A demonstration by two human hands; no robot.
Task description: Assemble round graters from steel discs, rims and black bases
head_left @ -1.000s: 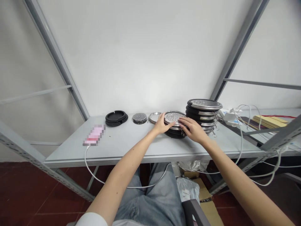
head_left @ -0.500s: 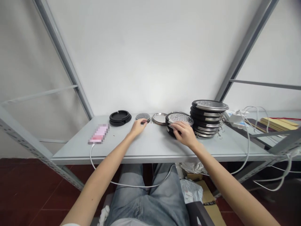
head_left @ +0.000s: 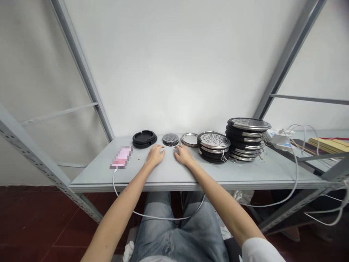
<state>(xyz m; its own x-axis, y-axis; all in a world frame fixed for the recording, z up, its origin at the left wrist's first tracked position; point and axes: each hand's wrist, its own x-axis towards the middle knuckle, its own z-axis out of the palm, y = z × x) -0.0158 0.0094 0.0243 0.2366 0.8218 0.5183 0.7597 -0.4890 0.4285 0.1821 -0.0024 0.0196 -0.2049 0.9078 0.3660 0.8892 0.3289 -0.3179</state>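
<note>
My left hand [head_left: 156, 154] rests on the grey shelf top, fingers apart and holding nothing, just right of a stack of black rings [head_left: 144, 139]. Beside it, my right hand [head_left: 183, 154] lies on the same surface with nothing in it, its fingers slightly spread. Beyond and between the hands sits a small stack of perforated grey discs [head_left: 170, 139]. Shiny metal rings [head_left: 189, 139] lie behind my right hand. To the right stand a short stack of black and silver discs with a mesh top [head_left: 213, 141] and a taller similar stack [head_left: 248, 124].
A phone [head_left: 121, 157] with a white cable lies at the left of the shelf [head_left: 169, 174]. Yellow sheets [head_left: 327, 146], white cables and a white box [head_left: 280, 137] are at the right. Metal uprights frame both sides.
My right hand has left the short mesh-topped stack and moved left onto the shelf. My left hand has drawn back from the perforated discs. The view has shifted slightly.
</note>
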